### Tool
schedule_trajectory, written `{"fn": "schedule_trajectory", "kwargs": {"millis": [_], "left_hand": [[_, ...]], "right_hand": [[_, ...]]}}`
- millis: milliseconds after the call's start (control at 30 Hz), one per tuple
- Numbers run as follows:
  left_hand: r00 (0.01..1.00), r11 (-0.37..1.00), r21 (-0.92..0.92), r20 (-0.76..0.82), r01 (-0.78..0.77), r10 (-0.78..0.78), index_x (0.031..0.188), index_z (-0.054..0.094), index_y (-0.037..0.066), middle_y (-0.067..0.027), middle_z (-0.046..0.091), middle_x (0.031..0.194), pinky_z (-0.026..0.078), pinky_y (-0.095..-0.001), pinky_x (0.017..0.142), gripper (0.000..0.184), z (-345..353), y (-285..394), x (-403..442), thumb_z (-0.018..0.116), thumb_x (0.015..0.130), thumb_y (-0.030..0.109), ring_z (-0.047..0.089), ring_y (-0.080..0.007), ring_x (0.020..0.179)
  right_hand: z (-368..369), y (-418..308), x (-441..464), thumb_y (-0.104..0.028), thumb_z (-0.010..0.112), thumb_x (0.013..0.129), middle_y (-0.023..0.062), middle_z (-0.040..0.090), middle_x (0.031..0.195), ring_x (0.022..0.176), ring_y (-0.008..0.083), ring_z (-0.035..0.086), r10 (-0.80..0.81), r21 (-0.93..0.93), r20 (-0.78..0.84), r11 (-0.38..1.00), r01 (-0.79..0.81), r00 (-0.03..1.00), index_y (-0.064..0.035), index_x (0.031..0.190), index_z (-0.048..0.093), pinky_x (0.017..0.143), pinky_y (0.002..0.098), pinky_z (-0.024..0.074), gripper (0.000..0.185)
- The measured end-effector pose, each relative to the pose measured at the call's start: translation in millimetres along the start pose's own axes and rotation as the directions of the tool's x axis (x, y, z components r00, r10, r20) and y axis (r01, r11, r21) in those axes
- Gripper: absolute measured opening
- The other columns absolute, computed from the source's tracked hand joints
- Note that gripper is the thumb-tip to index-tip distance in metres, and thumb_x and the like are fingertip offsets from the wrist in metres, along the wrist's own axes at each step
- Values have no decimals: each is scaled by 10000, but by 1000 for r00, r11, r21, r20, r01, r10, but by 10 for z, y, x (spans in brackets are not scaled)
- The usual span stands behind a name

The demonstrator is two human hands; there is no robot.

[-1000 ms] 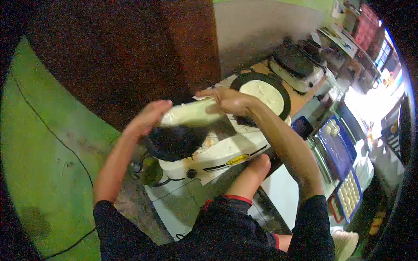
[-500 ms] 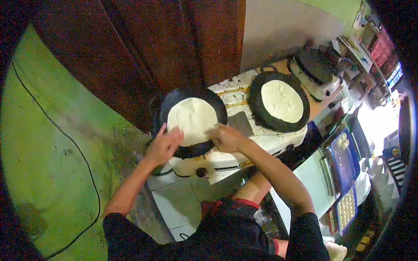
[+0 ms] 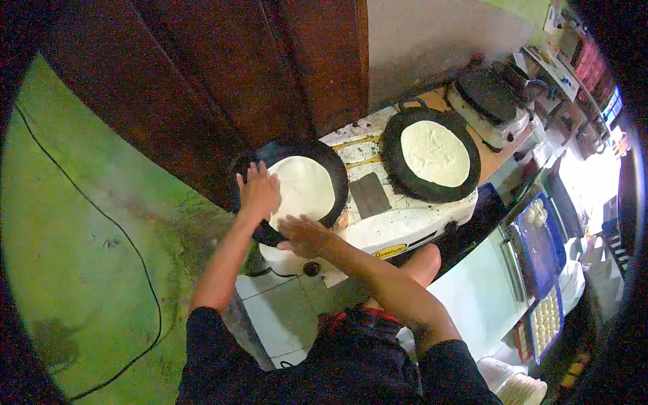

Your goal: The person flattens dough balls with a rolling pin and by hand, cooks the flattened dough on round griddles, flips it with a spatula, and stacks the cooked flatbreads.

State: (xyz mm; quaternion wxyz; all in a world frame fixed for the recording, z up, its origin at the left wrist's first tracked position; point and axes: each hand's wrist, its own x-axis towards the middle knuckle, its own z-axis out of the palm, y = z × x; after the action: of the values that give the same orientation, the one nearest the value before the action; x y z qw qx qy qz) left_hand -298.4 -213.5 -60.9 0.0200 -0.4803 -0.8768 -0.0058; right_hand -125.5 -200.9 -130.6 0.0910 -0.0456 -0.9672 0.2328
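A round pale flatbread (image 3: pixel 305 189) lies in the left black pan (image 3: pixel 339 177) on a white two-burner stove (image 3: pixel 358 228). My left hand (image 3: pixel 259 192) rests at the flatbread's left edge, fingers spread. Near its lower edge is my right hand (image 3: pixel 304 236), fingers apart and holding nothing. A second flatbread (image 3: pixel 435 154), with an uneven surface, lies in the right black pan (image 3: pixel 398 172).
Between the pans lies a dark flat plate (image 3: pixel 370 195). Another black round griddle (image 3: pixel 487 94) stands at the back right. To the right are a blue tray with dough balls (image 3: pixel 545 322), another blue tray (image 3: pixel 540 246) and a pale board (image 3: pixel 472 293).
The flatbread stretched between my hands a second ago now lies in the left pan. Since then, my left hand has moved up along its left edge and my right hand down and left.
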Motion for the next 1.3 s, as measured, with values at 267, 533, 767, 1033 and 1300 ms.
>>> {"fn": "schedule_trajectory", "kwargs": {"millis": [267, 533, 767, 1033, 1300], "left_hand": [[994, 958, -276, -102, -76, 49, 1487, 381, -21, -267, 368, 1538, 186, -620, 1177, 616, -449, 282, -161, 382, 1043, 406, 354, -395, 1438], [677, 181, -895, -164, -408, 717, 1500, 310, -72, -313, 398, 1502, 312, -423, 1172, 721, 135, 4272, -1273, 575, 979, 349, 405, -398, 1407], [777, 514, -846, 224, -145, 588, 1521, 177, -104, -352, 371, 1494, 320, -437, 1164, 897, 680, 6689, -1597, 555, 963, 488, 409, -442, 1386], [660, 603, -704, 253, -375, 707, 1479, 243, -104, -366, 628, 1129, 499, -534, 919, 855, 830, 6110, -1679, 574, 935, 466, 629, -483, 1062], [502, 517, -422, 158, -744, 851, 1477, 275, -46, -279, 697, 834, 530, -555, 726, 807, 1146, 5932, -1775, 685, 870, 294, 695, -454, 759]], "right_hand": [[-1050, -45, -2211, -287, 597, 962, 152, 602, 1374, 1188, 312, 602, 419, 427, -302, 863, -272, 856, -67, 1267, 660, 983, 356, 486, 381], [-1417, 382, -7202, -359, 545, 1028, 179, 605, 1326, 1199, 252, 577, 536, 798, -599, 341, -497, -595, 42, 1419, 472, 1050, 343, 421, 565], [-1127, 558, -8419, -924, 271, 811, 220, 718, 884, 1005, 300, 691, 859, 983, 41, 57, 176, -511, 89, 1124, 636, 829, 426, 504, 1122], [-1583, 268, -8060, -537, 408, 1021, 311, 563, 1318, 1125, 451, 621, 701, 158, -620, -327, -932, -351, 6, 1428, 468, 1042, 522, 428, 681], [-2279, 2294, -6945, -659, 421, 961, 184, 122, 1651, 1539, 313, 74, 849, 190, -490, -116, -975, -197, -65, 1584, 184, 1202, 603, 120, 893]]}}
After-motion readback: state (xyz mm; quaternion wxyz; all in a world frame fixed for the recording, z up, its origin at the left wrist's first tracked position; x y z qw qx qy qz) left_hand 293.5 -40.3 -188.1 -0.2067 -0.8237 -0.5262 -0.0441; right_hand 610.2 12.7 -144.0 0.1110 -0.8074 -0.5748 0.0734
